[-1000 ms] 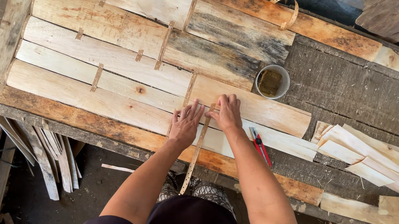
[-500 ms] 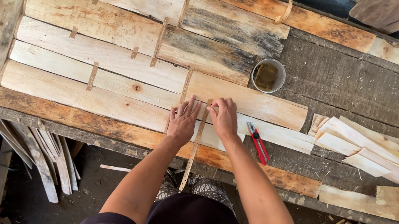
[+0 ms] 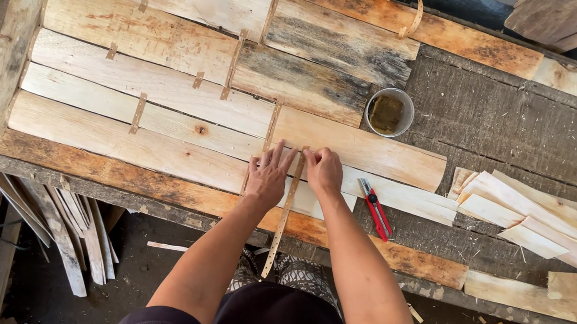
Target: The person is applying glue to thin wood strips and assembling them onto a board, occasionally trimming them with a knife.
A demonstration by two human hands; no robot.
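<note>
Strip (image 3: pixel 285 208), thin, brown, overhanging bench edge.

The person is wearing a dark, short-sleeved top; its sleeves are ending at the upper arms, leaving both forearms bare. The left hand (image 3: pixel 268 176) and right hand (image 3: pixel 323 172) are wearing no gloves.

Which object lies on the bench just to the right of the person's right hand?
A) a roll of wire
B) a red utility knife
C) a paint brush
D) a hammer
B: a red utility knife lies on the pale wooden sheet beside the right hand, which presses on a thin strip.
</note>
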